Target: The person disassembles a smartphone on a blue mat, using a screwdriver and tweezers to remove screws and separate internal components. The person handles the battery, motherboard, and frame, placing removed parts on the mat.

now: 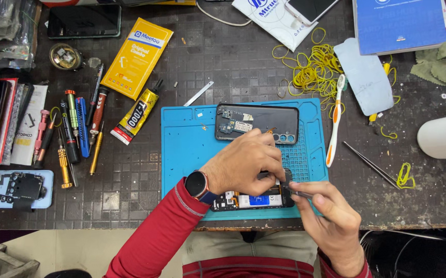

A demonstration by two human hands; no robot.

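The opened black smartphone with its exposed board and battery (pixel 251 198) was held down by the left hand (pixel 243 162) at lower centre of the frame, on the blue silicone work mat (pixel 181 139). Slim metal tweezers (pixel 299 194) were pinched in the right hand (pixel 331 221) at the phone's right end. A slip of the tweezers was judged likely to nick a flex cable or the battery, as the tips were placed close to both.

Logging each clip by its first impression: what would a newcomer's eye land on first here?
Most likely the two hands at the bottom centre: the left hand presses on an opened phone lying on a blue mat, while the right hand works a thin tool at the phone's end. Next, the tangle of yellow rubber bands above the mat and the row of screwdrivers at left.
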